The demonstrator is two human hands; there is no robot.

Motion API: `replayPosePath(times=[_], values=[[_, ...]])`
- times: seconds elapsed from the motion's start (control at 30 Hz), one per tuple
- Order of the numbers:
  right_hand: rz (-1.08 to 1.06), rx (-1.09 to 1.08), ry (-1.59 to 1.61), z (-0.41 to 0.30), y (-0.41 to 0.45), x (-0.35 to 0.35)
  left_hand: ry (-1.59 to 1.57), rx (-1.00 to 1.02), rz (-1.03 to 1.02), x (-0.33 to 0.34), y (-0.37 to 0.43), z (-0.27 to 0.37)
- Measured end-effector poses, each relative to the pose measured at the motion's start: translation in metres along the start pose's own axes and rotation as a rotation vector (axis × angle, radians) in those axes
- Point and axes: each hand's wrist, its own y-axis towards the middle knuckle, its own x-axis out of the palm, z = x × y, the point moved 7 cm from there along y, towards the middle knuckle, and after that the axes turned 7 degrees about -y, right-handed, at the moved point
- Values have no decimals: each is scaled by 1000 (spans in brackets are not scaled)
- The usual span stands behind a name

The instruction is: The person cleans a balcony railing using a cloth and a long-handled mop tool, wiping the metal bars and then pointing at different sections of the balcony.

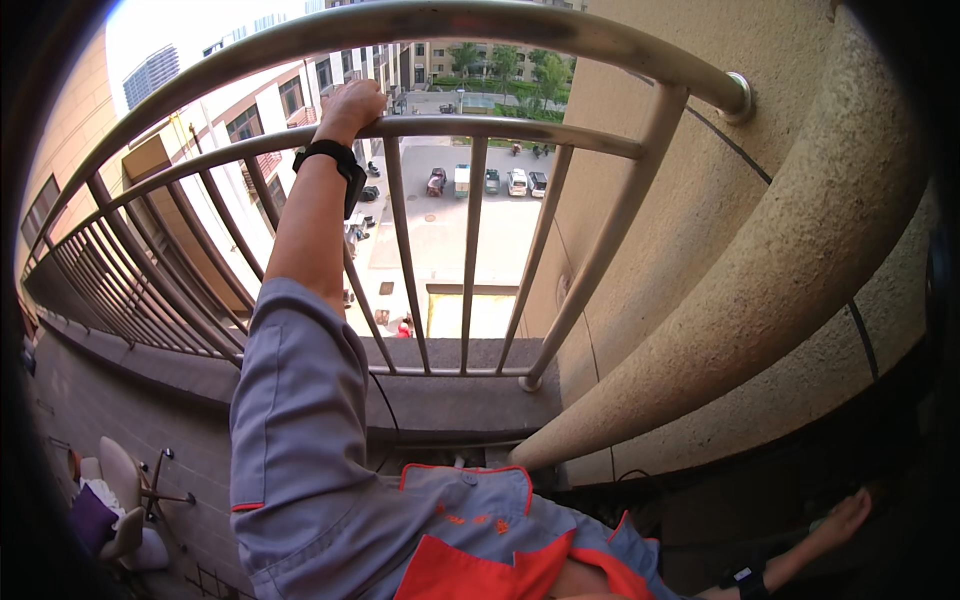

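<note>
My left hand (352,103) is closed over the second horizontal rail (457,126) of a metal balcony railing, with its fingertips hidden on the far side. A black band with a device (337,166) circles that wrist. Above the hand runs the thicker metal top rail (450,21). At the lower right, my right hand (844,517) hangs in deep shade with fingers curled. Something pale green shows beside it, but whether the hand grips it is unclear. Another black wrist device (745,579) sits on this arm.
A rough-coated vertical pipe (720,322) stands by the beige wall (637,195) on the right. A swivel chair (120,480) bearing a purple cushion (93,510) is on the tiled floor (150,405). Beyond the bars, far below, lies a yard (450,240) with parked vehicles (517,182).
</note>
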Motion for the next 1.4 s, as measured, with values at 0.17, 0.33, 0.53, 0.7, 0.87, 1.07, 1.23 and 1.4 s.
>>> replayPosePath(times=[0.17, 0.33, 0.53, 0.7, 0.87, 1.07, 1.23, 1.4], values=[[-13, -23, 33, 1, 1, 0, -56, -45, -65, -5, -7, 4], [-36, -33, 82, -1, 0, 1, -53, -41, -63, -5, -7, 5], [-51, -32, 68, 2, 0, 0, -48, -36, -71, -3, -4, 4], [-21, -42, 73, 2, -1, 0, -16, 21, 3, -6, -4, 5], [-21, -77, 124, -5, -6, -1, -47, -20, -75, -8, -11, 8], [-32, -77, 103, -15, -9, 3, -38, 14, 0, -1, 0, 0], [-5, -89, 123, -16, -10, 9, -30, 6, 0, -1, 2, 0], [-17, -111, 119, -13, -8, 12, -49, -35, -72, -6, -8, 7]])
